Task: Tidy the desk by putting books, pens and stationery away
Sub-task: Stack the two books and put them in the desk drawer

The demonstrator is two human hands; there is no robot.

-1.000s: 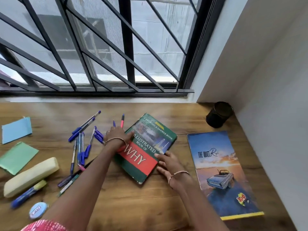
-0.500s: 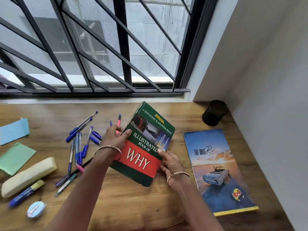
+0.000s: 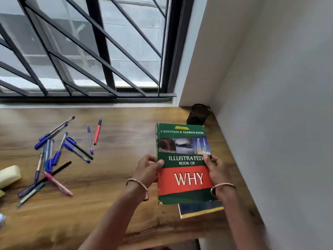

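A green and red book titled "Illustrated Book of Why" [image 3: 182, 184] is held over a blue book [image 3: 200, 209], which shows only as a strip with a yellow edge below it. My left hand [image 3: 147, 170] grips the green book's left edge, thumb on the cover. My right hand [image 3: 217, 170] grips its right edge the same way. Whether the green book rests on the blue one or hovers above it I cannot tell. Several blue, pink and black pens [image 3: 59, 152] lie scattered on the left of the wooden desk [image 3: 115, 195].
A black pen cup [image 3: 198, 114] stands in the desk's back right corner, against the grey wall. A pale yellow pencil case [image 3: 9, 175] lies at the left edge. A barred window runs along the back of the desk.
Both hands lifted the green book off the middle of the desk and carried it right, over the blue book. The view swung right with it.
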